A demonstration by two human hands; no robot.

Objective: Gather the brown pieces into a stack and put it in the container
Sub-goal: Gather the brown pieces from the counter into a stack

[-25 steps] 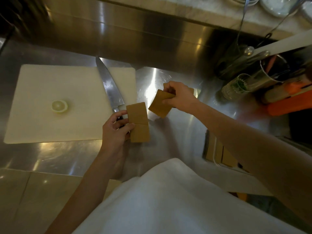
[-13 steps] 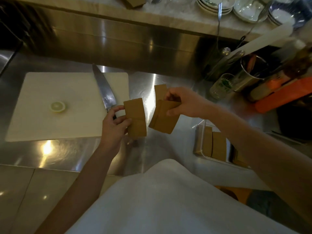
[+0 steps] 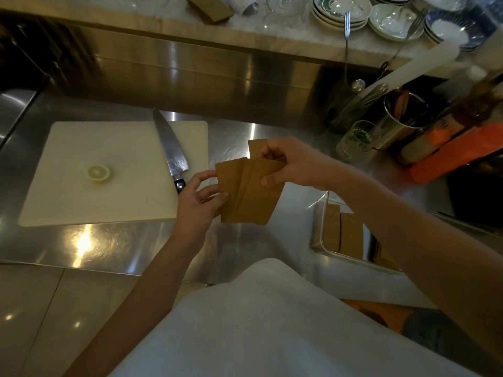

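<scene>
Flat brown rectangular pieces (image 3: 249, 198) overlap in a loose fan above the steel counter, held between both hands. My left hand (image 3: 200, 198) pinches their left edge. My right hand (image 3: 292, 165) grips their upper right corner with thumb and fingers. One more brown piece (image 3: 256, 146) pokes up behind my right hand; I cannot tell whether it lies on the counter or is held. A metal container (image 3: 321, 235) at the lower right holds several brown pieces (image 3: 344, 231) standing on edge, partly hidden by my right forearm.
A white cutting board (image 3: 81, 197) on the left carries a large knife (image 3: 170, 148) and a lemon slice (image 3: 98, 173). Back right stand a glass (image 3: 356, 141), a metal utensil cup (image 3: 402, 121) and an orange object (image 3: 457, 151). Dishes (image 3: 340, 9) sit on the rear shelf.
My hands have come together. The piece in my left hand and the pieces in my right hand, apart before, now overlap in one fan.
</scene>
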